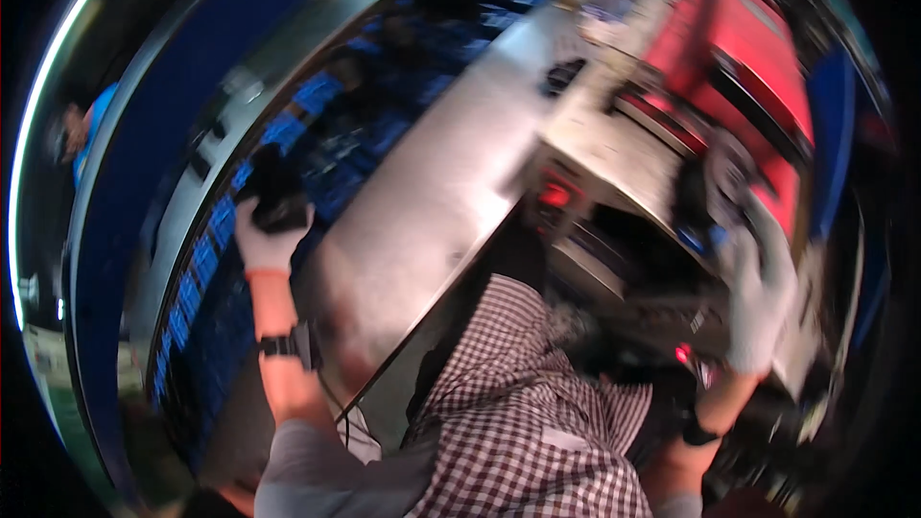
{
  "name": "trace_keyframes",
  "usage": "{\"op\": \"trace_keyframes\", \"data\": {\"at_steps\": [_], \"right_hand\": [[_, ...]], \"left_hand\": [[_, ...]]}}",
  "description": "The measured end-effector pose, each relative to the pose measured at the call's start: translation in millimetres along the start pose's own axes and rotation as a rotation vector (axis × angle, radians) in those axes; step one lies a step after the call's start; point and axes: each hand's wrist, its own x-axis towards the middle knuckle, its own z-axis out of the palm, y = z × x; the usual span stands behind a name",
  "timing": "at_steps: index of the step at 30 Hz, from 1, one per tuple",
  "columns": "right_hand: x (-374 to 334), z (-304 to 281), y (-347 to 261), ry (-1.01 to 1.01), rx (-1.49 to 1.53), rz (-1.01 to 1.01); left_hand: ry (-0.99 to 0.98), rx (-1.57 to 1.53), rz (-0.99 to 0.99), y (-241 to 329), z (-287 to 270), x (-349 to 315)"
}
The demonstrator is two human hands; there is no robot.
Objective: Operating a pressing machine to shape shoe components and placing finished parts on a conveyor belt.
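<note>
My left hand, in a white glove, is closed around a small black part whose exact kind is lost in blur. It is over a long tray of dark and blue parts on the left. On the right side, my right hand, also gloved, reaches up with fingers extended beside a grey rounded piece, in front of a red machine. Motion smears those fingertips, so I cannot tell whether they grip the grey piece or only touch it.
A shiny metal bench top runs diagonally between the tray and my checked apron. A pale work stand carries the red machine, with a red light below. Beyond a blue panel at far left is another person.
</note>
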Motion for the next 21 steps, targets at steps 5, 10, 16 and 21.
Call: {"op": "trace_keyframes", "data": {"at_steps": [5, 10, 16, 21], "right_hand": [[2, -8, -3, 0.136, -0.192, -0.353], [-40, -24, -24, -0.035, 0.176, -0.653], [-74, -46, -49, -0.412, 0.763, -0.118], [-73, -132, -19, -0.008, 0.851, 0.107]], "left_hand": [[-0.492, 0.134, -0.111, -61, 71, -76], [-1.142, 0.186, -0.306, -119, 160, -160], [-1.193, 0.342, -0.474, -220, 207, -265], [-1.566, 1.023, -0.325, -272, 274, -309]]}}
